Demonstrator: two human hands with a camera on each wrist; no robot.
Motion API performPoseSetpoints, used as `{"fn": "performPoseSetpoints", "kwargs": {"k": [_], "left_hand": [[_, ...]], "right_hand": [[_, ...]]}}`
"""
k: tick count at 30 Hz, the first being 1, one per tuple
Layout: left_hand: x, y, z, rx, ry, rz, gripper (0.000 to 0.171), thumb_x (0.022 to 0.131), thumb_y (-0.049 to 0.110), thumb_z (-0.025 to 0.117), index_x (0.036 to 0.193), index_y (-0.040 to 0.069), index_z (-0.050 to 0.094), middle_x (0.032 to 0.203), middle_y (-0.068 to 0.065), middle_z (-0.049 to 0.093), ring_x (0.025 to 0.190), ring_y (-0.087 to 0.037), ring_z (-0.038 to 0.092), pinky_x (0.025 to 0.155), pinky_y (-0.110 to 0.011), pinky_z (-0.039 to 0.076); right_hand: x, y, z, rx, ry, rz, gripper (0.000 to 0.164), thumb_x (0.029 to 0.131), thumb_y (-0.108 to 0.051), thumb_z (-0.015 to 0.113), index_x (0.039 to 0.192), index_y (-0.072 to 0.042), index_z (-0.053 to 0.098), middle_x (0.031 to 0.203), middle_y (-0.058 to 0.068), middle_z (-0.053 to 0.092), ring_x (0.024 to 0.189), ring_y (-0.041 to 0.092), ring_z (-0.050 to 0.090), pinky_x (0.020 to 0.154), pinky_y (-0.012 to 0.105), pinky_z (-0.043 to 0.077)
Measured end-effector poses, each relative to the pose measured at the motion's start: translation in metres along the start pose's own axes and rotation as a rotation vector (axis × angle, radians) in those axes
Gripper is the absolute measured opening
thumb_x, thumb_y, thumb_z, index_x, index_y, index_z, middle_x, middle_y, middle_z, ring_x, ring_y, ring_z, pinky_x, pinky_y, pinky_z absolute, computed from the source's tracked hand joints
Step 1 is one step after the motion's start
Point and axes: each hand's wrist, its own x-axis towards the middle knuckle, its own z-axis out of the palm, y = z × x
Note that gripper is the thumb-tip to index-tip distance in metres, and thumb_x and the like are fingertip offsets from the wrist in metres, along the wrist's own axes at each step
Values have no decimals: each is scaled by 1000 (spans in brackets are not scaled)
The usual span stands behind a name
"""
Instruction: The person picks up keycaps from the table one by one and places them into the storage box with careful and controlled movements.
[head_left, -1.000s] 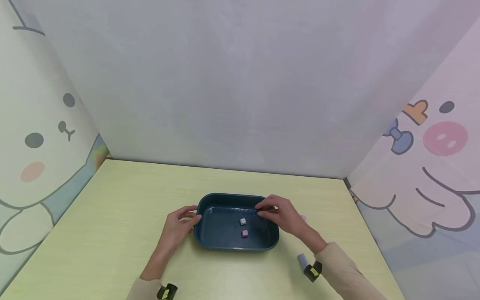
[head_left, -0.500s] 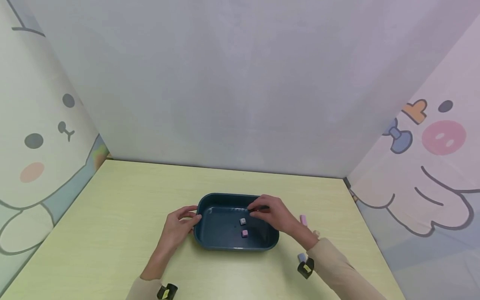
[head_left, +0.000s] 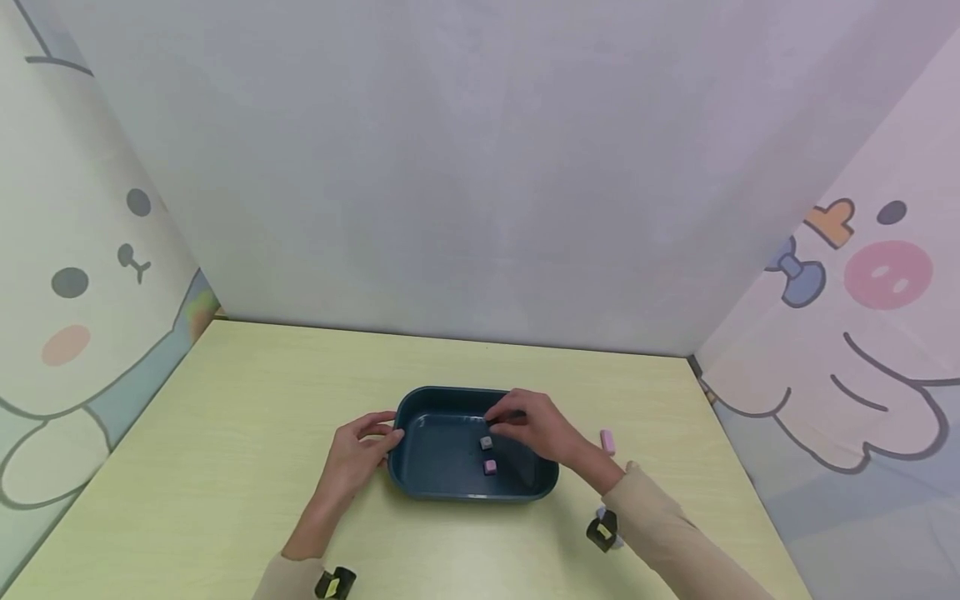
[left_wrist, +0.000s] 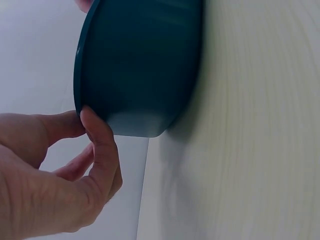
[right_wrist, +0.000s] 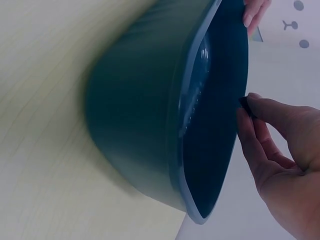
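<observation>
A dark teal rectangular tray (head_left: 420,497) with rounded corners stands on the table. My left hand (head_left: 360,454) pinches its left rim between thumb and fingers; the left wrist view shows this hand (left_wrist: 65,185) on the tray's edge. Over the tray's right part, my right hand (head_left: 542,429) pinches a small black piece (right_wrist: 246,106) between thumb and fingertips, apart from the tray floor. Fingers hide most of that piece's shape. Below the right fingertips, a small greyish keycap-like cube (head_left: 486,443) and a pink one (head_left: 490,467) lie inside the tray.
Right of the tray, a pink oblong piece (head_left: 607,442) lies on the pale yellow table (head_left: 262,417). A bluish piece (head_left: 618,542) is partly hidden by the right wrist camera (head_left: 602,531). Grey cloth (head_left: 450,208) hangs behind the table, with cartoon-printed cloth at both sides.
My right hand has moved left over the tray, from its right back rim toward the middle. The pink oblong piece beside it has come into fuller view. My left hand and the tray have stayed put.
</observation>
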Motion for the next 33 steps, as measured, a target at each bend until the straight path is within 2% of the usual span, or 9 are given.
{"fn": "performPoseSetpoints", "kwargs": {"k": [12,17,24,33], "left_hand": [[0,-1,-1,-5,2,-6,36,95,8,74,128,-2,67,104,-14,68,80,-26,69,63,-28,56],[0,-2,-2,-11,-4,-4,39,95,9,75,130,-4,65,105,-15,68,79,-24,69,62,-28,56],[-1,-1,-3,-12,-6,-19,41,94,11,75,131,-3,64,106,-14,68,79,-23,69,63,-28,56],[0,-2,-2,-4,-1,-6,37,94,9,74,129,-2,66,103,-14,68,78,-23,70,63,-27,56]], "right_hand": [[10,-13,8,17,-42,-49,19,92,-1,74,111,1,75,105,7,70,98,19,67,89,26,56],[13,-12,12,1,-59,-67,19,93,-2,74,111,1,76,104,6,70,97,17,67,88,23,55],[15,-8,18,-2,-81,-69,19,93,-3,75,111,1,76,103,4,69,95,12,67,86,23,56],[17,-8,26,-44,-117,-89,16,93,-5,75,109,-1,77,103,4,70,97,15,67,85,22,56]]}}
